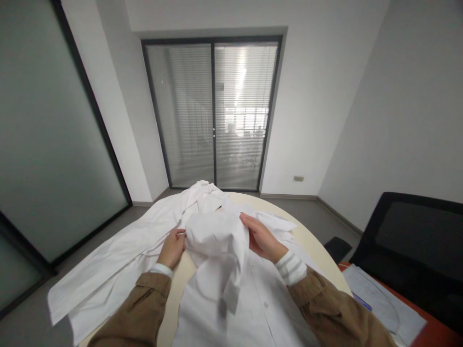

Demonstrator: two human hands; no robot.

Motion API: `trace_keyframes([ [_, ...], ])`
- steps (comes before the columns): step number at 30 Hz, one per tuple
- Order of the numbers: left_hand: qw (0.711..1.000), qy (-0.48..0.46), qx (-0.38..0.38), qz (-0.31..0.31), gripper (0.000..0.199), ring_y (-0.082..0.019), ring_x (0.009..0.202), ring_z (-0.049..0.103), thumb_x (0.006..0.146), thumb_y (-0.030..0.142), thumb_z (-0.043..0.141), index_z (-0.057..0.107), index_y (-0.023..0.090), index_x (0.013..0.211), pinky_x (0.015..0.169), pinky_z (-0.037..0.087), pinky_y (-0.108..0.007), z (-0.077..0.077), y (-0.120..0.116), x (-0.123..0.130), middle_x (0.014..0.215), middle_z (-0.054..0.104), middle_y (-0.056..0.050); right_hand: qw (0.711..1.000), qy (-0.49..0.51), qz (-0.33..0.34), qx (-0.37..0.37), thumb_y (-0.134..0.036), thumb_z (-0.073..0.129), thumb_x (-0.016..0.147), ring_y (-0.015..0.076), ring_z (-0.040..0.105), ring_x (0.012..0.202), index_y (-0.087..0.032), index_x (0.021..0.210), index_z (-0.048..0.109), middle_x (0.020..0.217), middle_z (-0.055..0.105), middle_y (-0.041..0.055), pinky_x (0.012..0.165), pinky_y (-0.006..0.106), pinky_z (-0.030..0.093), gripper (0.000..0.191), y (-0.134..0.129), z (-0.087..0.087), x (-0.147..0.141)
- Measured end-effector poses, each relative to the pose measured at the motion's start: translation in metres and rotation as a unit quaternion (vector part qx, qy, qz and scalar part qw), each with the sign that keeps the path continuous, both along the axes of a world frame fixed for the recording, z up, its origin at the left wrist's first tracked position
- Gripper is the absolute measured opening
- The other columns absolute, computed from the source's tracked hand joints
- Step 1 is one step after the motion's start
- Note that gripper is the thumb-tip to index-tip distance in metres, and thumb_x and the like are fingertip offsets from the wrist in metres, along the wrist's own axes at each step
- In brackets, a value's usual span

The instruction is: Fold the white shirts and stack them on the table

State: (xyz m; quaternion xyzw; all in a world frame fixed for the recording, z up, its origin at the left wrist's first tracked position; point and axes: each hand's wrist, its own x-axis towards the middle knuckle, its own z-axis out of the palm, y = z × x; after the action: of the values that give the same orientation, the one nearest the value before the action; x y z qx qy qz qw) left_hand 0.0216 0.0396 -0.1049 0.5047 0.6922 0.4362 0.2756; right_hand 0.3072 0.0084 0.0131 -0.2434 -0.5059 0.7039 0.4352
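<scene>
A white button-up shirt point(217, 284) lies loosely spread on a round cream table point(336, 260), its near part running down toward me. My left hand point(172, 248) pinches the cloth at the shirt's left edge, fingertips closed on it. On the other side, my right hand point(262, 236) grips a raised fold, thumb on top and the other fingers mostly behind the fabric. Between both hands the cloth is bunched and lifted, with a fold hanging down. Small buttons show along the front placket. Another stretch of white cloth point(119, 255) drapes over the table's left side; whether it joins the shirt is unclear.
At the right stands a black mesh chair point(419, 241). Papers point(383, 299) and a blue pen point(362, 302) lie on an orange-red surface beside the table. A glass door with blinds point(213, 115) is in the far wall; a frosted glass panel point(54, 125) stands left.
</scene>
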Motion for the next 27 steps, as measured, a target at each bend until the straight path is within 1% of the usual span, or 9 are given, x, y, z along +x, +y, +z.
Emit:
trace_keyframes([
  [3,0.993,0.119,0.003,-0.022,0.033,-0.023,0.086,0.068,0.084,0.033,0.051,0.059,0.015,0.11,0.076,0.049,-0.032,-0.001,-0.004,-0.001,0.094,0.071,-0.009,0.999,-0.044,-0.033,-0.004,-0.043,0.063,0.085,0.0179,0.064,0.09,-0.019,0.097,0.063,0.097,0.07,0.002,0.087,0.031,0.05,0.026,0.014,0.0,0.024],
  [8,0.97,0.233,-0.047,-0.05,0.032,-0.023,0.079,0.068,0.086,0.034,0.054,0.058,0.018,0.113,0.067,0.043,-0.029,0.005,-0.013,0.0,0.081,0.071,-0.005,0.959,-0.281,0.018,-0.018,-0.038,0.058,0.084,0.0198,0.064,0.094,-0.02,0.099,0.063,0.102,0.07,0.0037,0.087,0.032,0.05,0.025,0.032,-0.019,0.069],
  [10,0.965,0.25,-0.049,-0.06,0.022,-0.022,0.079,0.067,0.087,0.03,0.053,0.062,0.019,0.103,0.066,0.042,-0.028,0.008,-0.015,0.002,0.079,0.07,-0.004,0.895,-0.444,0.0,0.037,-0.034,0.058,0.082,0.0209,0.063,0.094,-0.019,0.094,0.064,0.098,0.069,0.0048,0.083,0.032,0.048,0.021,0.039,-0.028,0.083],
  [12,0.965,0.256,-0.028,-0.052,0.015,-0.022,0.082,0.067,0.089,0.031,0.051,0.063,0.021,0.092,0.067,0.042,-0.028,0.012,-0.016,0.003,0.081,0.07,-0.005,0.794,-0.597,-0.043,0.107,-0.028,0.058,0.08,0.0221,0.061,0.089,-0.017,0.088,0.064,0.092,0.069,0.0069,0.077,0.032,0.046,0.015,0.044,-0.037,0.091],
  [14,0.967,0.253,0.009,-0.029,0.018,-0.022,0.083,0.067,0.093,0.032,0.045,0.06,0.022,0.089,0.069,0.043,-0.028,0.017,-0.016,0.004,0.085,0.07,-0.006,0.715,-0.676,-0.085,0.158,-0.023,0.056,0.08,0.0215,0.06,0.081,-0.016,0.088,0.063,0.087,0.068,0.0085,0.072,0.032,0.043,0.013,0.046,-0.043,0.09],
  [15,0.967,0.251,0.023,-0.016,0.021,-0.022,0.084,0.067,0.095,0.033,0.042,0.059,0.022,0.091,0.07,0.044,-0.028,0.019,-0.016,0.005,0.086,0.07,-0.006,0.695,-0.687,-0.106,0.182,-0.021,0.055,0.08,0.0206,0.059,0.079,-0.015,0.09,0.062,0.086,0.068,0.0087,0.07,0.031,0.041,0.013,0.045,-0.045,0.086],
  [20,0.964,0.264,-0.005,0.0,0.028,-0.026,0.08,0.069,0.1,0.037,0.03,0.052,0.022,0.106,0.069,0.045,-0.032,0.019,-0.015,0.007,0.08,0.069,-0.008,0.679,-0.599,-0.155,0.395,-0.022,0.056,0.086,0.0188,0.058,0.085,-0.017,0.095,0.061,0.091,0.065,0.0073,0.077,0.029,0.04,0.012,0.022,-0.05,0.041],
  [24,0.974,0.222,0.024,-0.023,0.025,-0.026,0.073,0.068,0.097,0.034,0.035,0.046,0.019,0.113,0.069,0.047,-0.034,0.006,-0.01,0.007,0.074,0.066,-0.006,0.71,-0.492,0.03,0.504,-0.042,0.067,0.084,0.0222,0.058,0.104,-0.021,0.113,0.061,0.112,0.065,0.0087,0.092,0.034,0.042,0.036,-0.007,-0.063,0.005],
  [27,0.982,0.17,0.08,-0.017,0.033,-0.023,0.072,0.067,0.089,0.038,0.049,0.045,0.018,0.116,0.074,0.051,-0.035,-0.003,-0.004,0.002,0.087,0.067,-0.007,0.71,-0.448,0.133,0.527,-0.058,0.072,0.075,0.032,0.04,0.135,-0.028,0.138,0.049,0.148,0.045,0.0124,0.112,0.049,0.026,0.073,-0.026,-0.075,-0.007],
])
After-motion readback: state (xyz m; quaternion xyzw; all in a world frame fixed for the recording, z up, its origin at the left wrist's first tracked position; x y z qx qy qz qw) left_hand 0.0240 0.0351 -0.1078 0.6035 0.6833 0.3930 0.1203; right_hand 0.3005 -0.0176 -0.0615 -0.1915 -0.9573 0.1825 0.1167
